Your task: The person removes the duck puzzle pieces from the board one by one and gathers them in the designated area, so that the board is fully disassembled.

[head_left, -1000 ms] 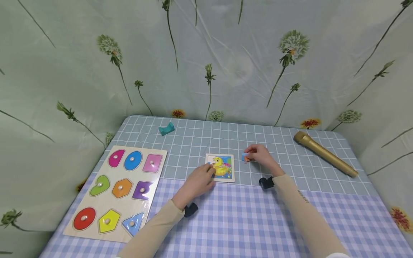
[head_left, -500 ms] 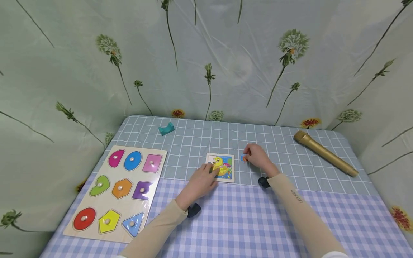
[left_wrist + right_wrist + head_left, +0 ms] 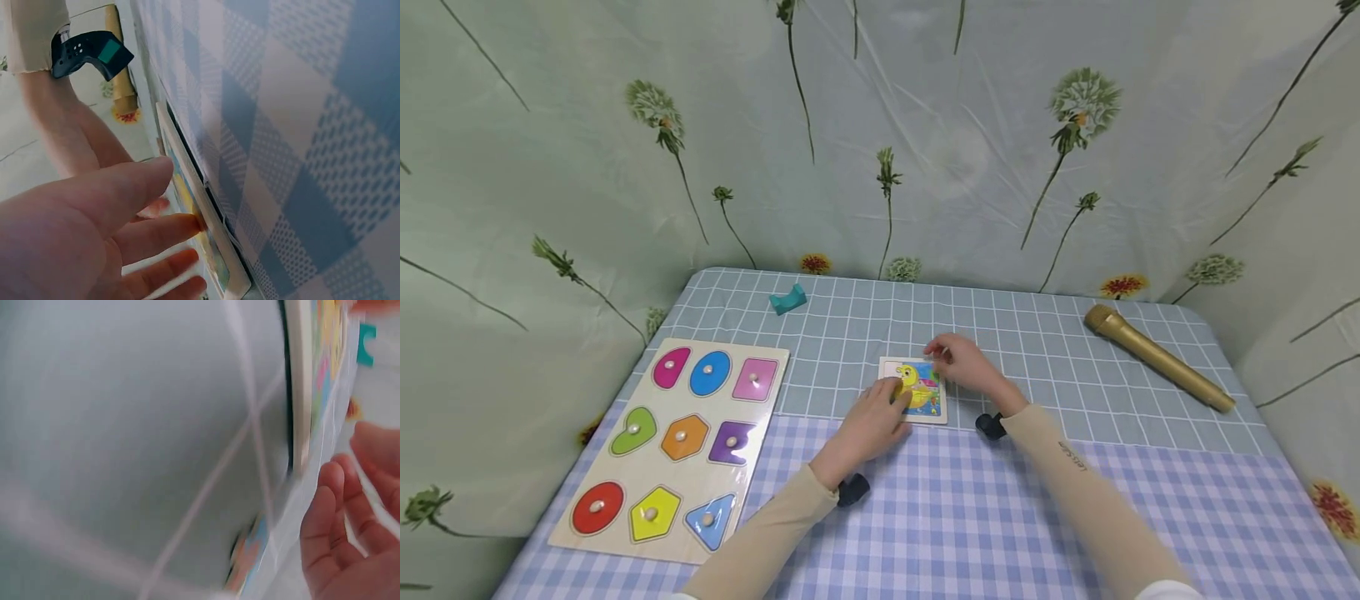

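Note:
A small wooden puzzle with a yellow duck picture lies on the table. My left hand rests its fingertips on the picture's left part; the left wrist view shows relaxed fingers along the wooden frame. My right hand is over the puzzle's upper right corner, its fingers bent loosely with nothing between them in the right wrist view. A blue and orange puzzle piece lies on the grey cloth beside the frame; in the head view the right hand hides it.
On the left lies a large peg board with colourful shapes. A teal curved block sits at the back left, and a gold microphone lies at the right. A flowered curtain stands behind the table.
My right hand has let go of the blue and orange puzzle piece and moved left to the puzzle's upper right corner. The left hand has shifted slightly right on the puzzle.

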Action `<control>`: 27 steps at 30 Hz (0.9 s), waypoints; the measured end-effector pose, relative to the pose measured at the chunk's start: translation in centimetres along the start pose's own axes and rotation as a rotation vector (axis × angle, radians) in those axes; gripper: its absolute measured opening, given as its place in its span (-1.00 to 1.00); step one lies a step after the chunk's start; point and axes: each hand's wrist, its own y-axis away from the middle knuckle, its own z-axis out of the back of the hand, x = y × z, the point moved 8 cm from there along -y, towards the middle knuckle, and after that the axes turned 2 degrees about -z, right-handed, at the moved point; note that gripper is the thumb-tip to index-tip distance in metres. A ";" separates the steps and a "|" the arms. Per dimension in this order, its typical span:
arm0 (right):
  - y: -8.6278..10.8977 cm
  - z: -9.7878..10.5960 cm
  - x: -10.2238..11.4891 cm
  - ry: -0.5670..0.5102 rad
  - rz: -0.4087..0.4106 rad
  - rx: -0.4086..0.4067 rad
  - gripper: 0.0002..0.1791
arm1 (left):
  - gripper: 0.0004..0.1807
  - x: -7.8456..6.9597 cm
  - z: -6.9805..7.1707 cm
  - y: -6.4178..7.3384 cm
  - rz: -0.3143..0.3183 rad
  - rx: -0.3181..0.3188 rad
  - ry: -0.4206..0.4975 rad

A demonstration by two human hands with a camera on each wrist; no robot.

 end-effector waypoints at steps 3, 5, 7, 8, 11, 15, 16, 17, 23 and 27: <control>-0.4 -1.5 1.1 0.002 0.058 0.080 -0.66 | -0.44 -0.2 0.0 -0.1 -0.035 0.002 0.013; -0.5 -2.4 1.4 0.040 0.081 0.115 -0.61 | -0.44 -0.3 0.0 -0.2 -0.053 0.008 0.023; -0.7 -3.0 1.5 0.091 0.100 0.133 -0.57 | -0.45 -0.3 0.0 -0.3 -0.065 0.013 0.026; -0.7 -3.2 1.6 0.113 0.105 0.140 -0.56 | -0.45 -0.3 0.0 -0.2 -0.068 0.016 0.026; -0.8 -3.5 1.6 0.138 0.099 0.147 -0.55 | -0.46 -0.3 -0.1 -0.3 -0.069 0.023 0.028; -0.6 -3.5 1.7 0.119 0.085 0.143 -0.58 | -0.46 -0.2 0.0 -0.2 -0.064 0.030 0.037; -0.6 -3.5 1.7 0.112 0.085 0.140 -0.58 | -0.46 -0.2 0.0 -0.3 -0.063 0.032 0.037; -0.5 -3.5 1.8 0.105 0.085 0.136 -0.58 | -0.46 -0.2 0.0 -0.3 -0.063 0.032 0.037; -0.4 -3.3 2.0 0.058 0.103 0.103 -0.53 | -0.46 -0.1 0.1 -0.3 -0.061 0.045 0.032; -0.7 -3.0 1.3 -0.044 0.021 0.061 -0.63 | -0.47 -0.1 0.1 -0.3 -0.056 0.057 0.040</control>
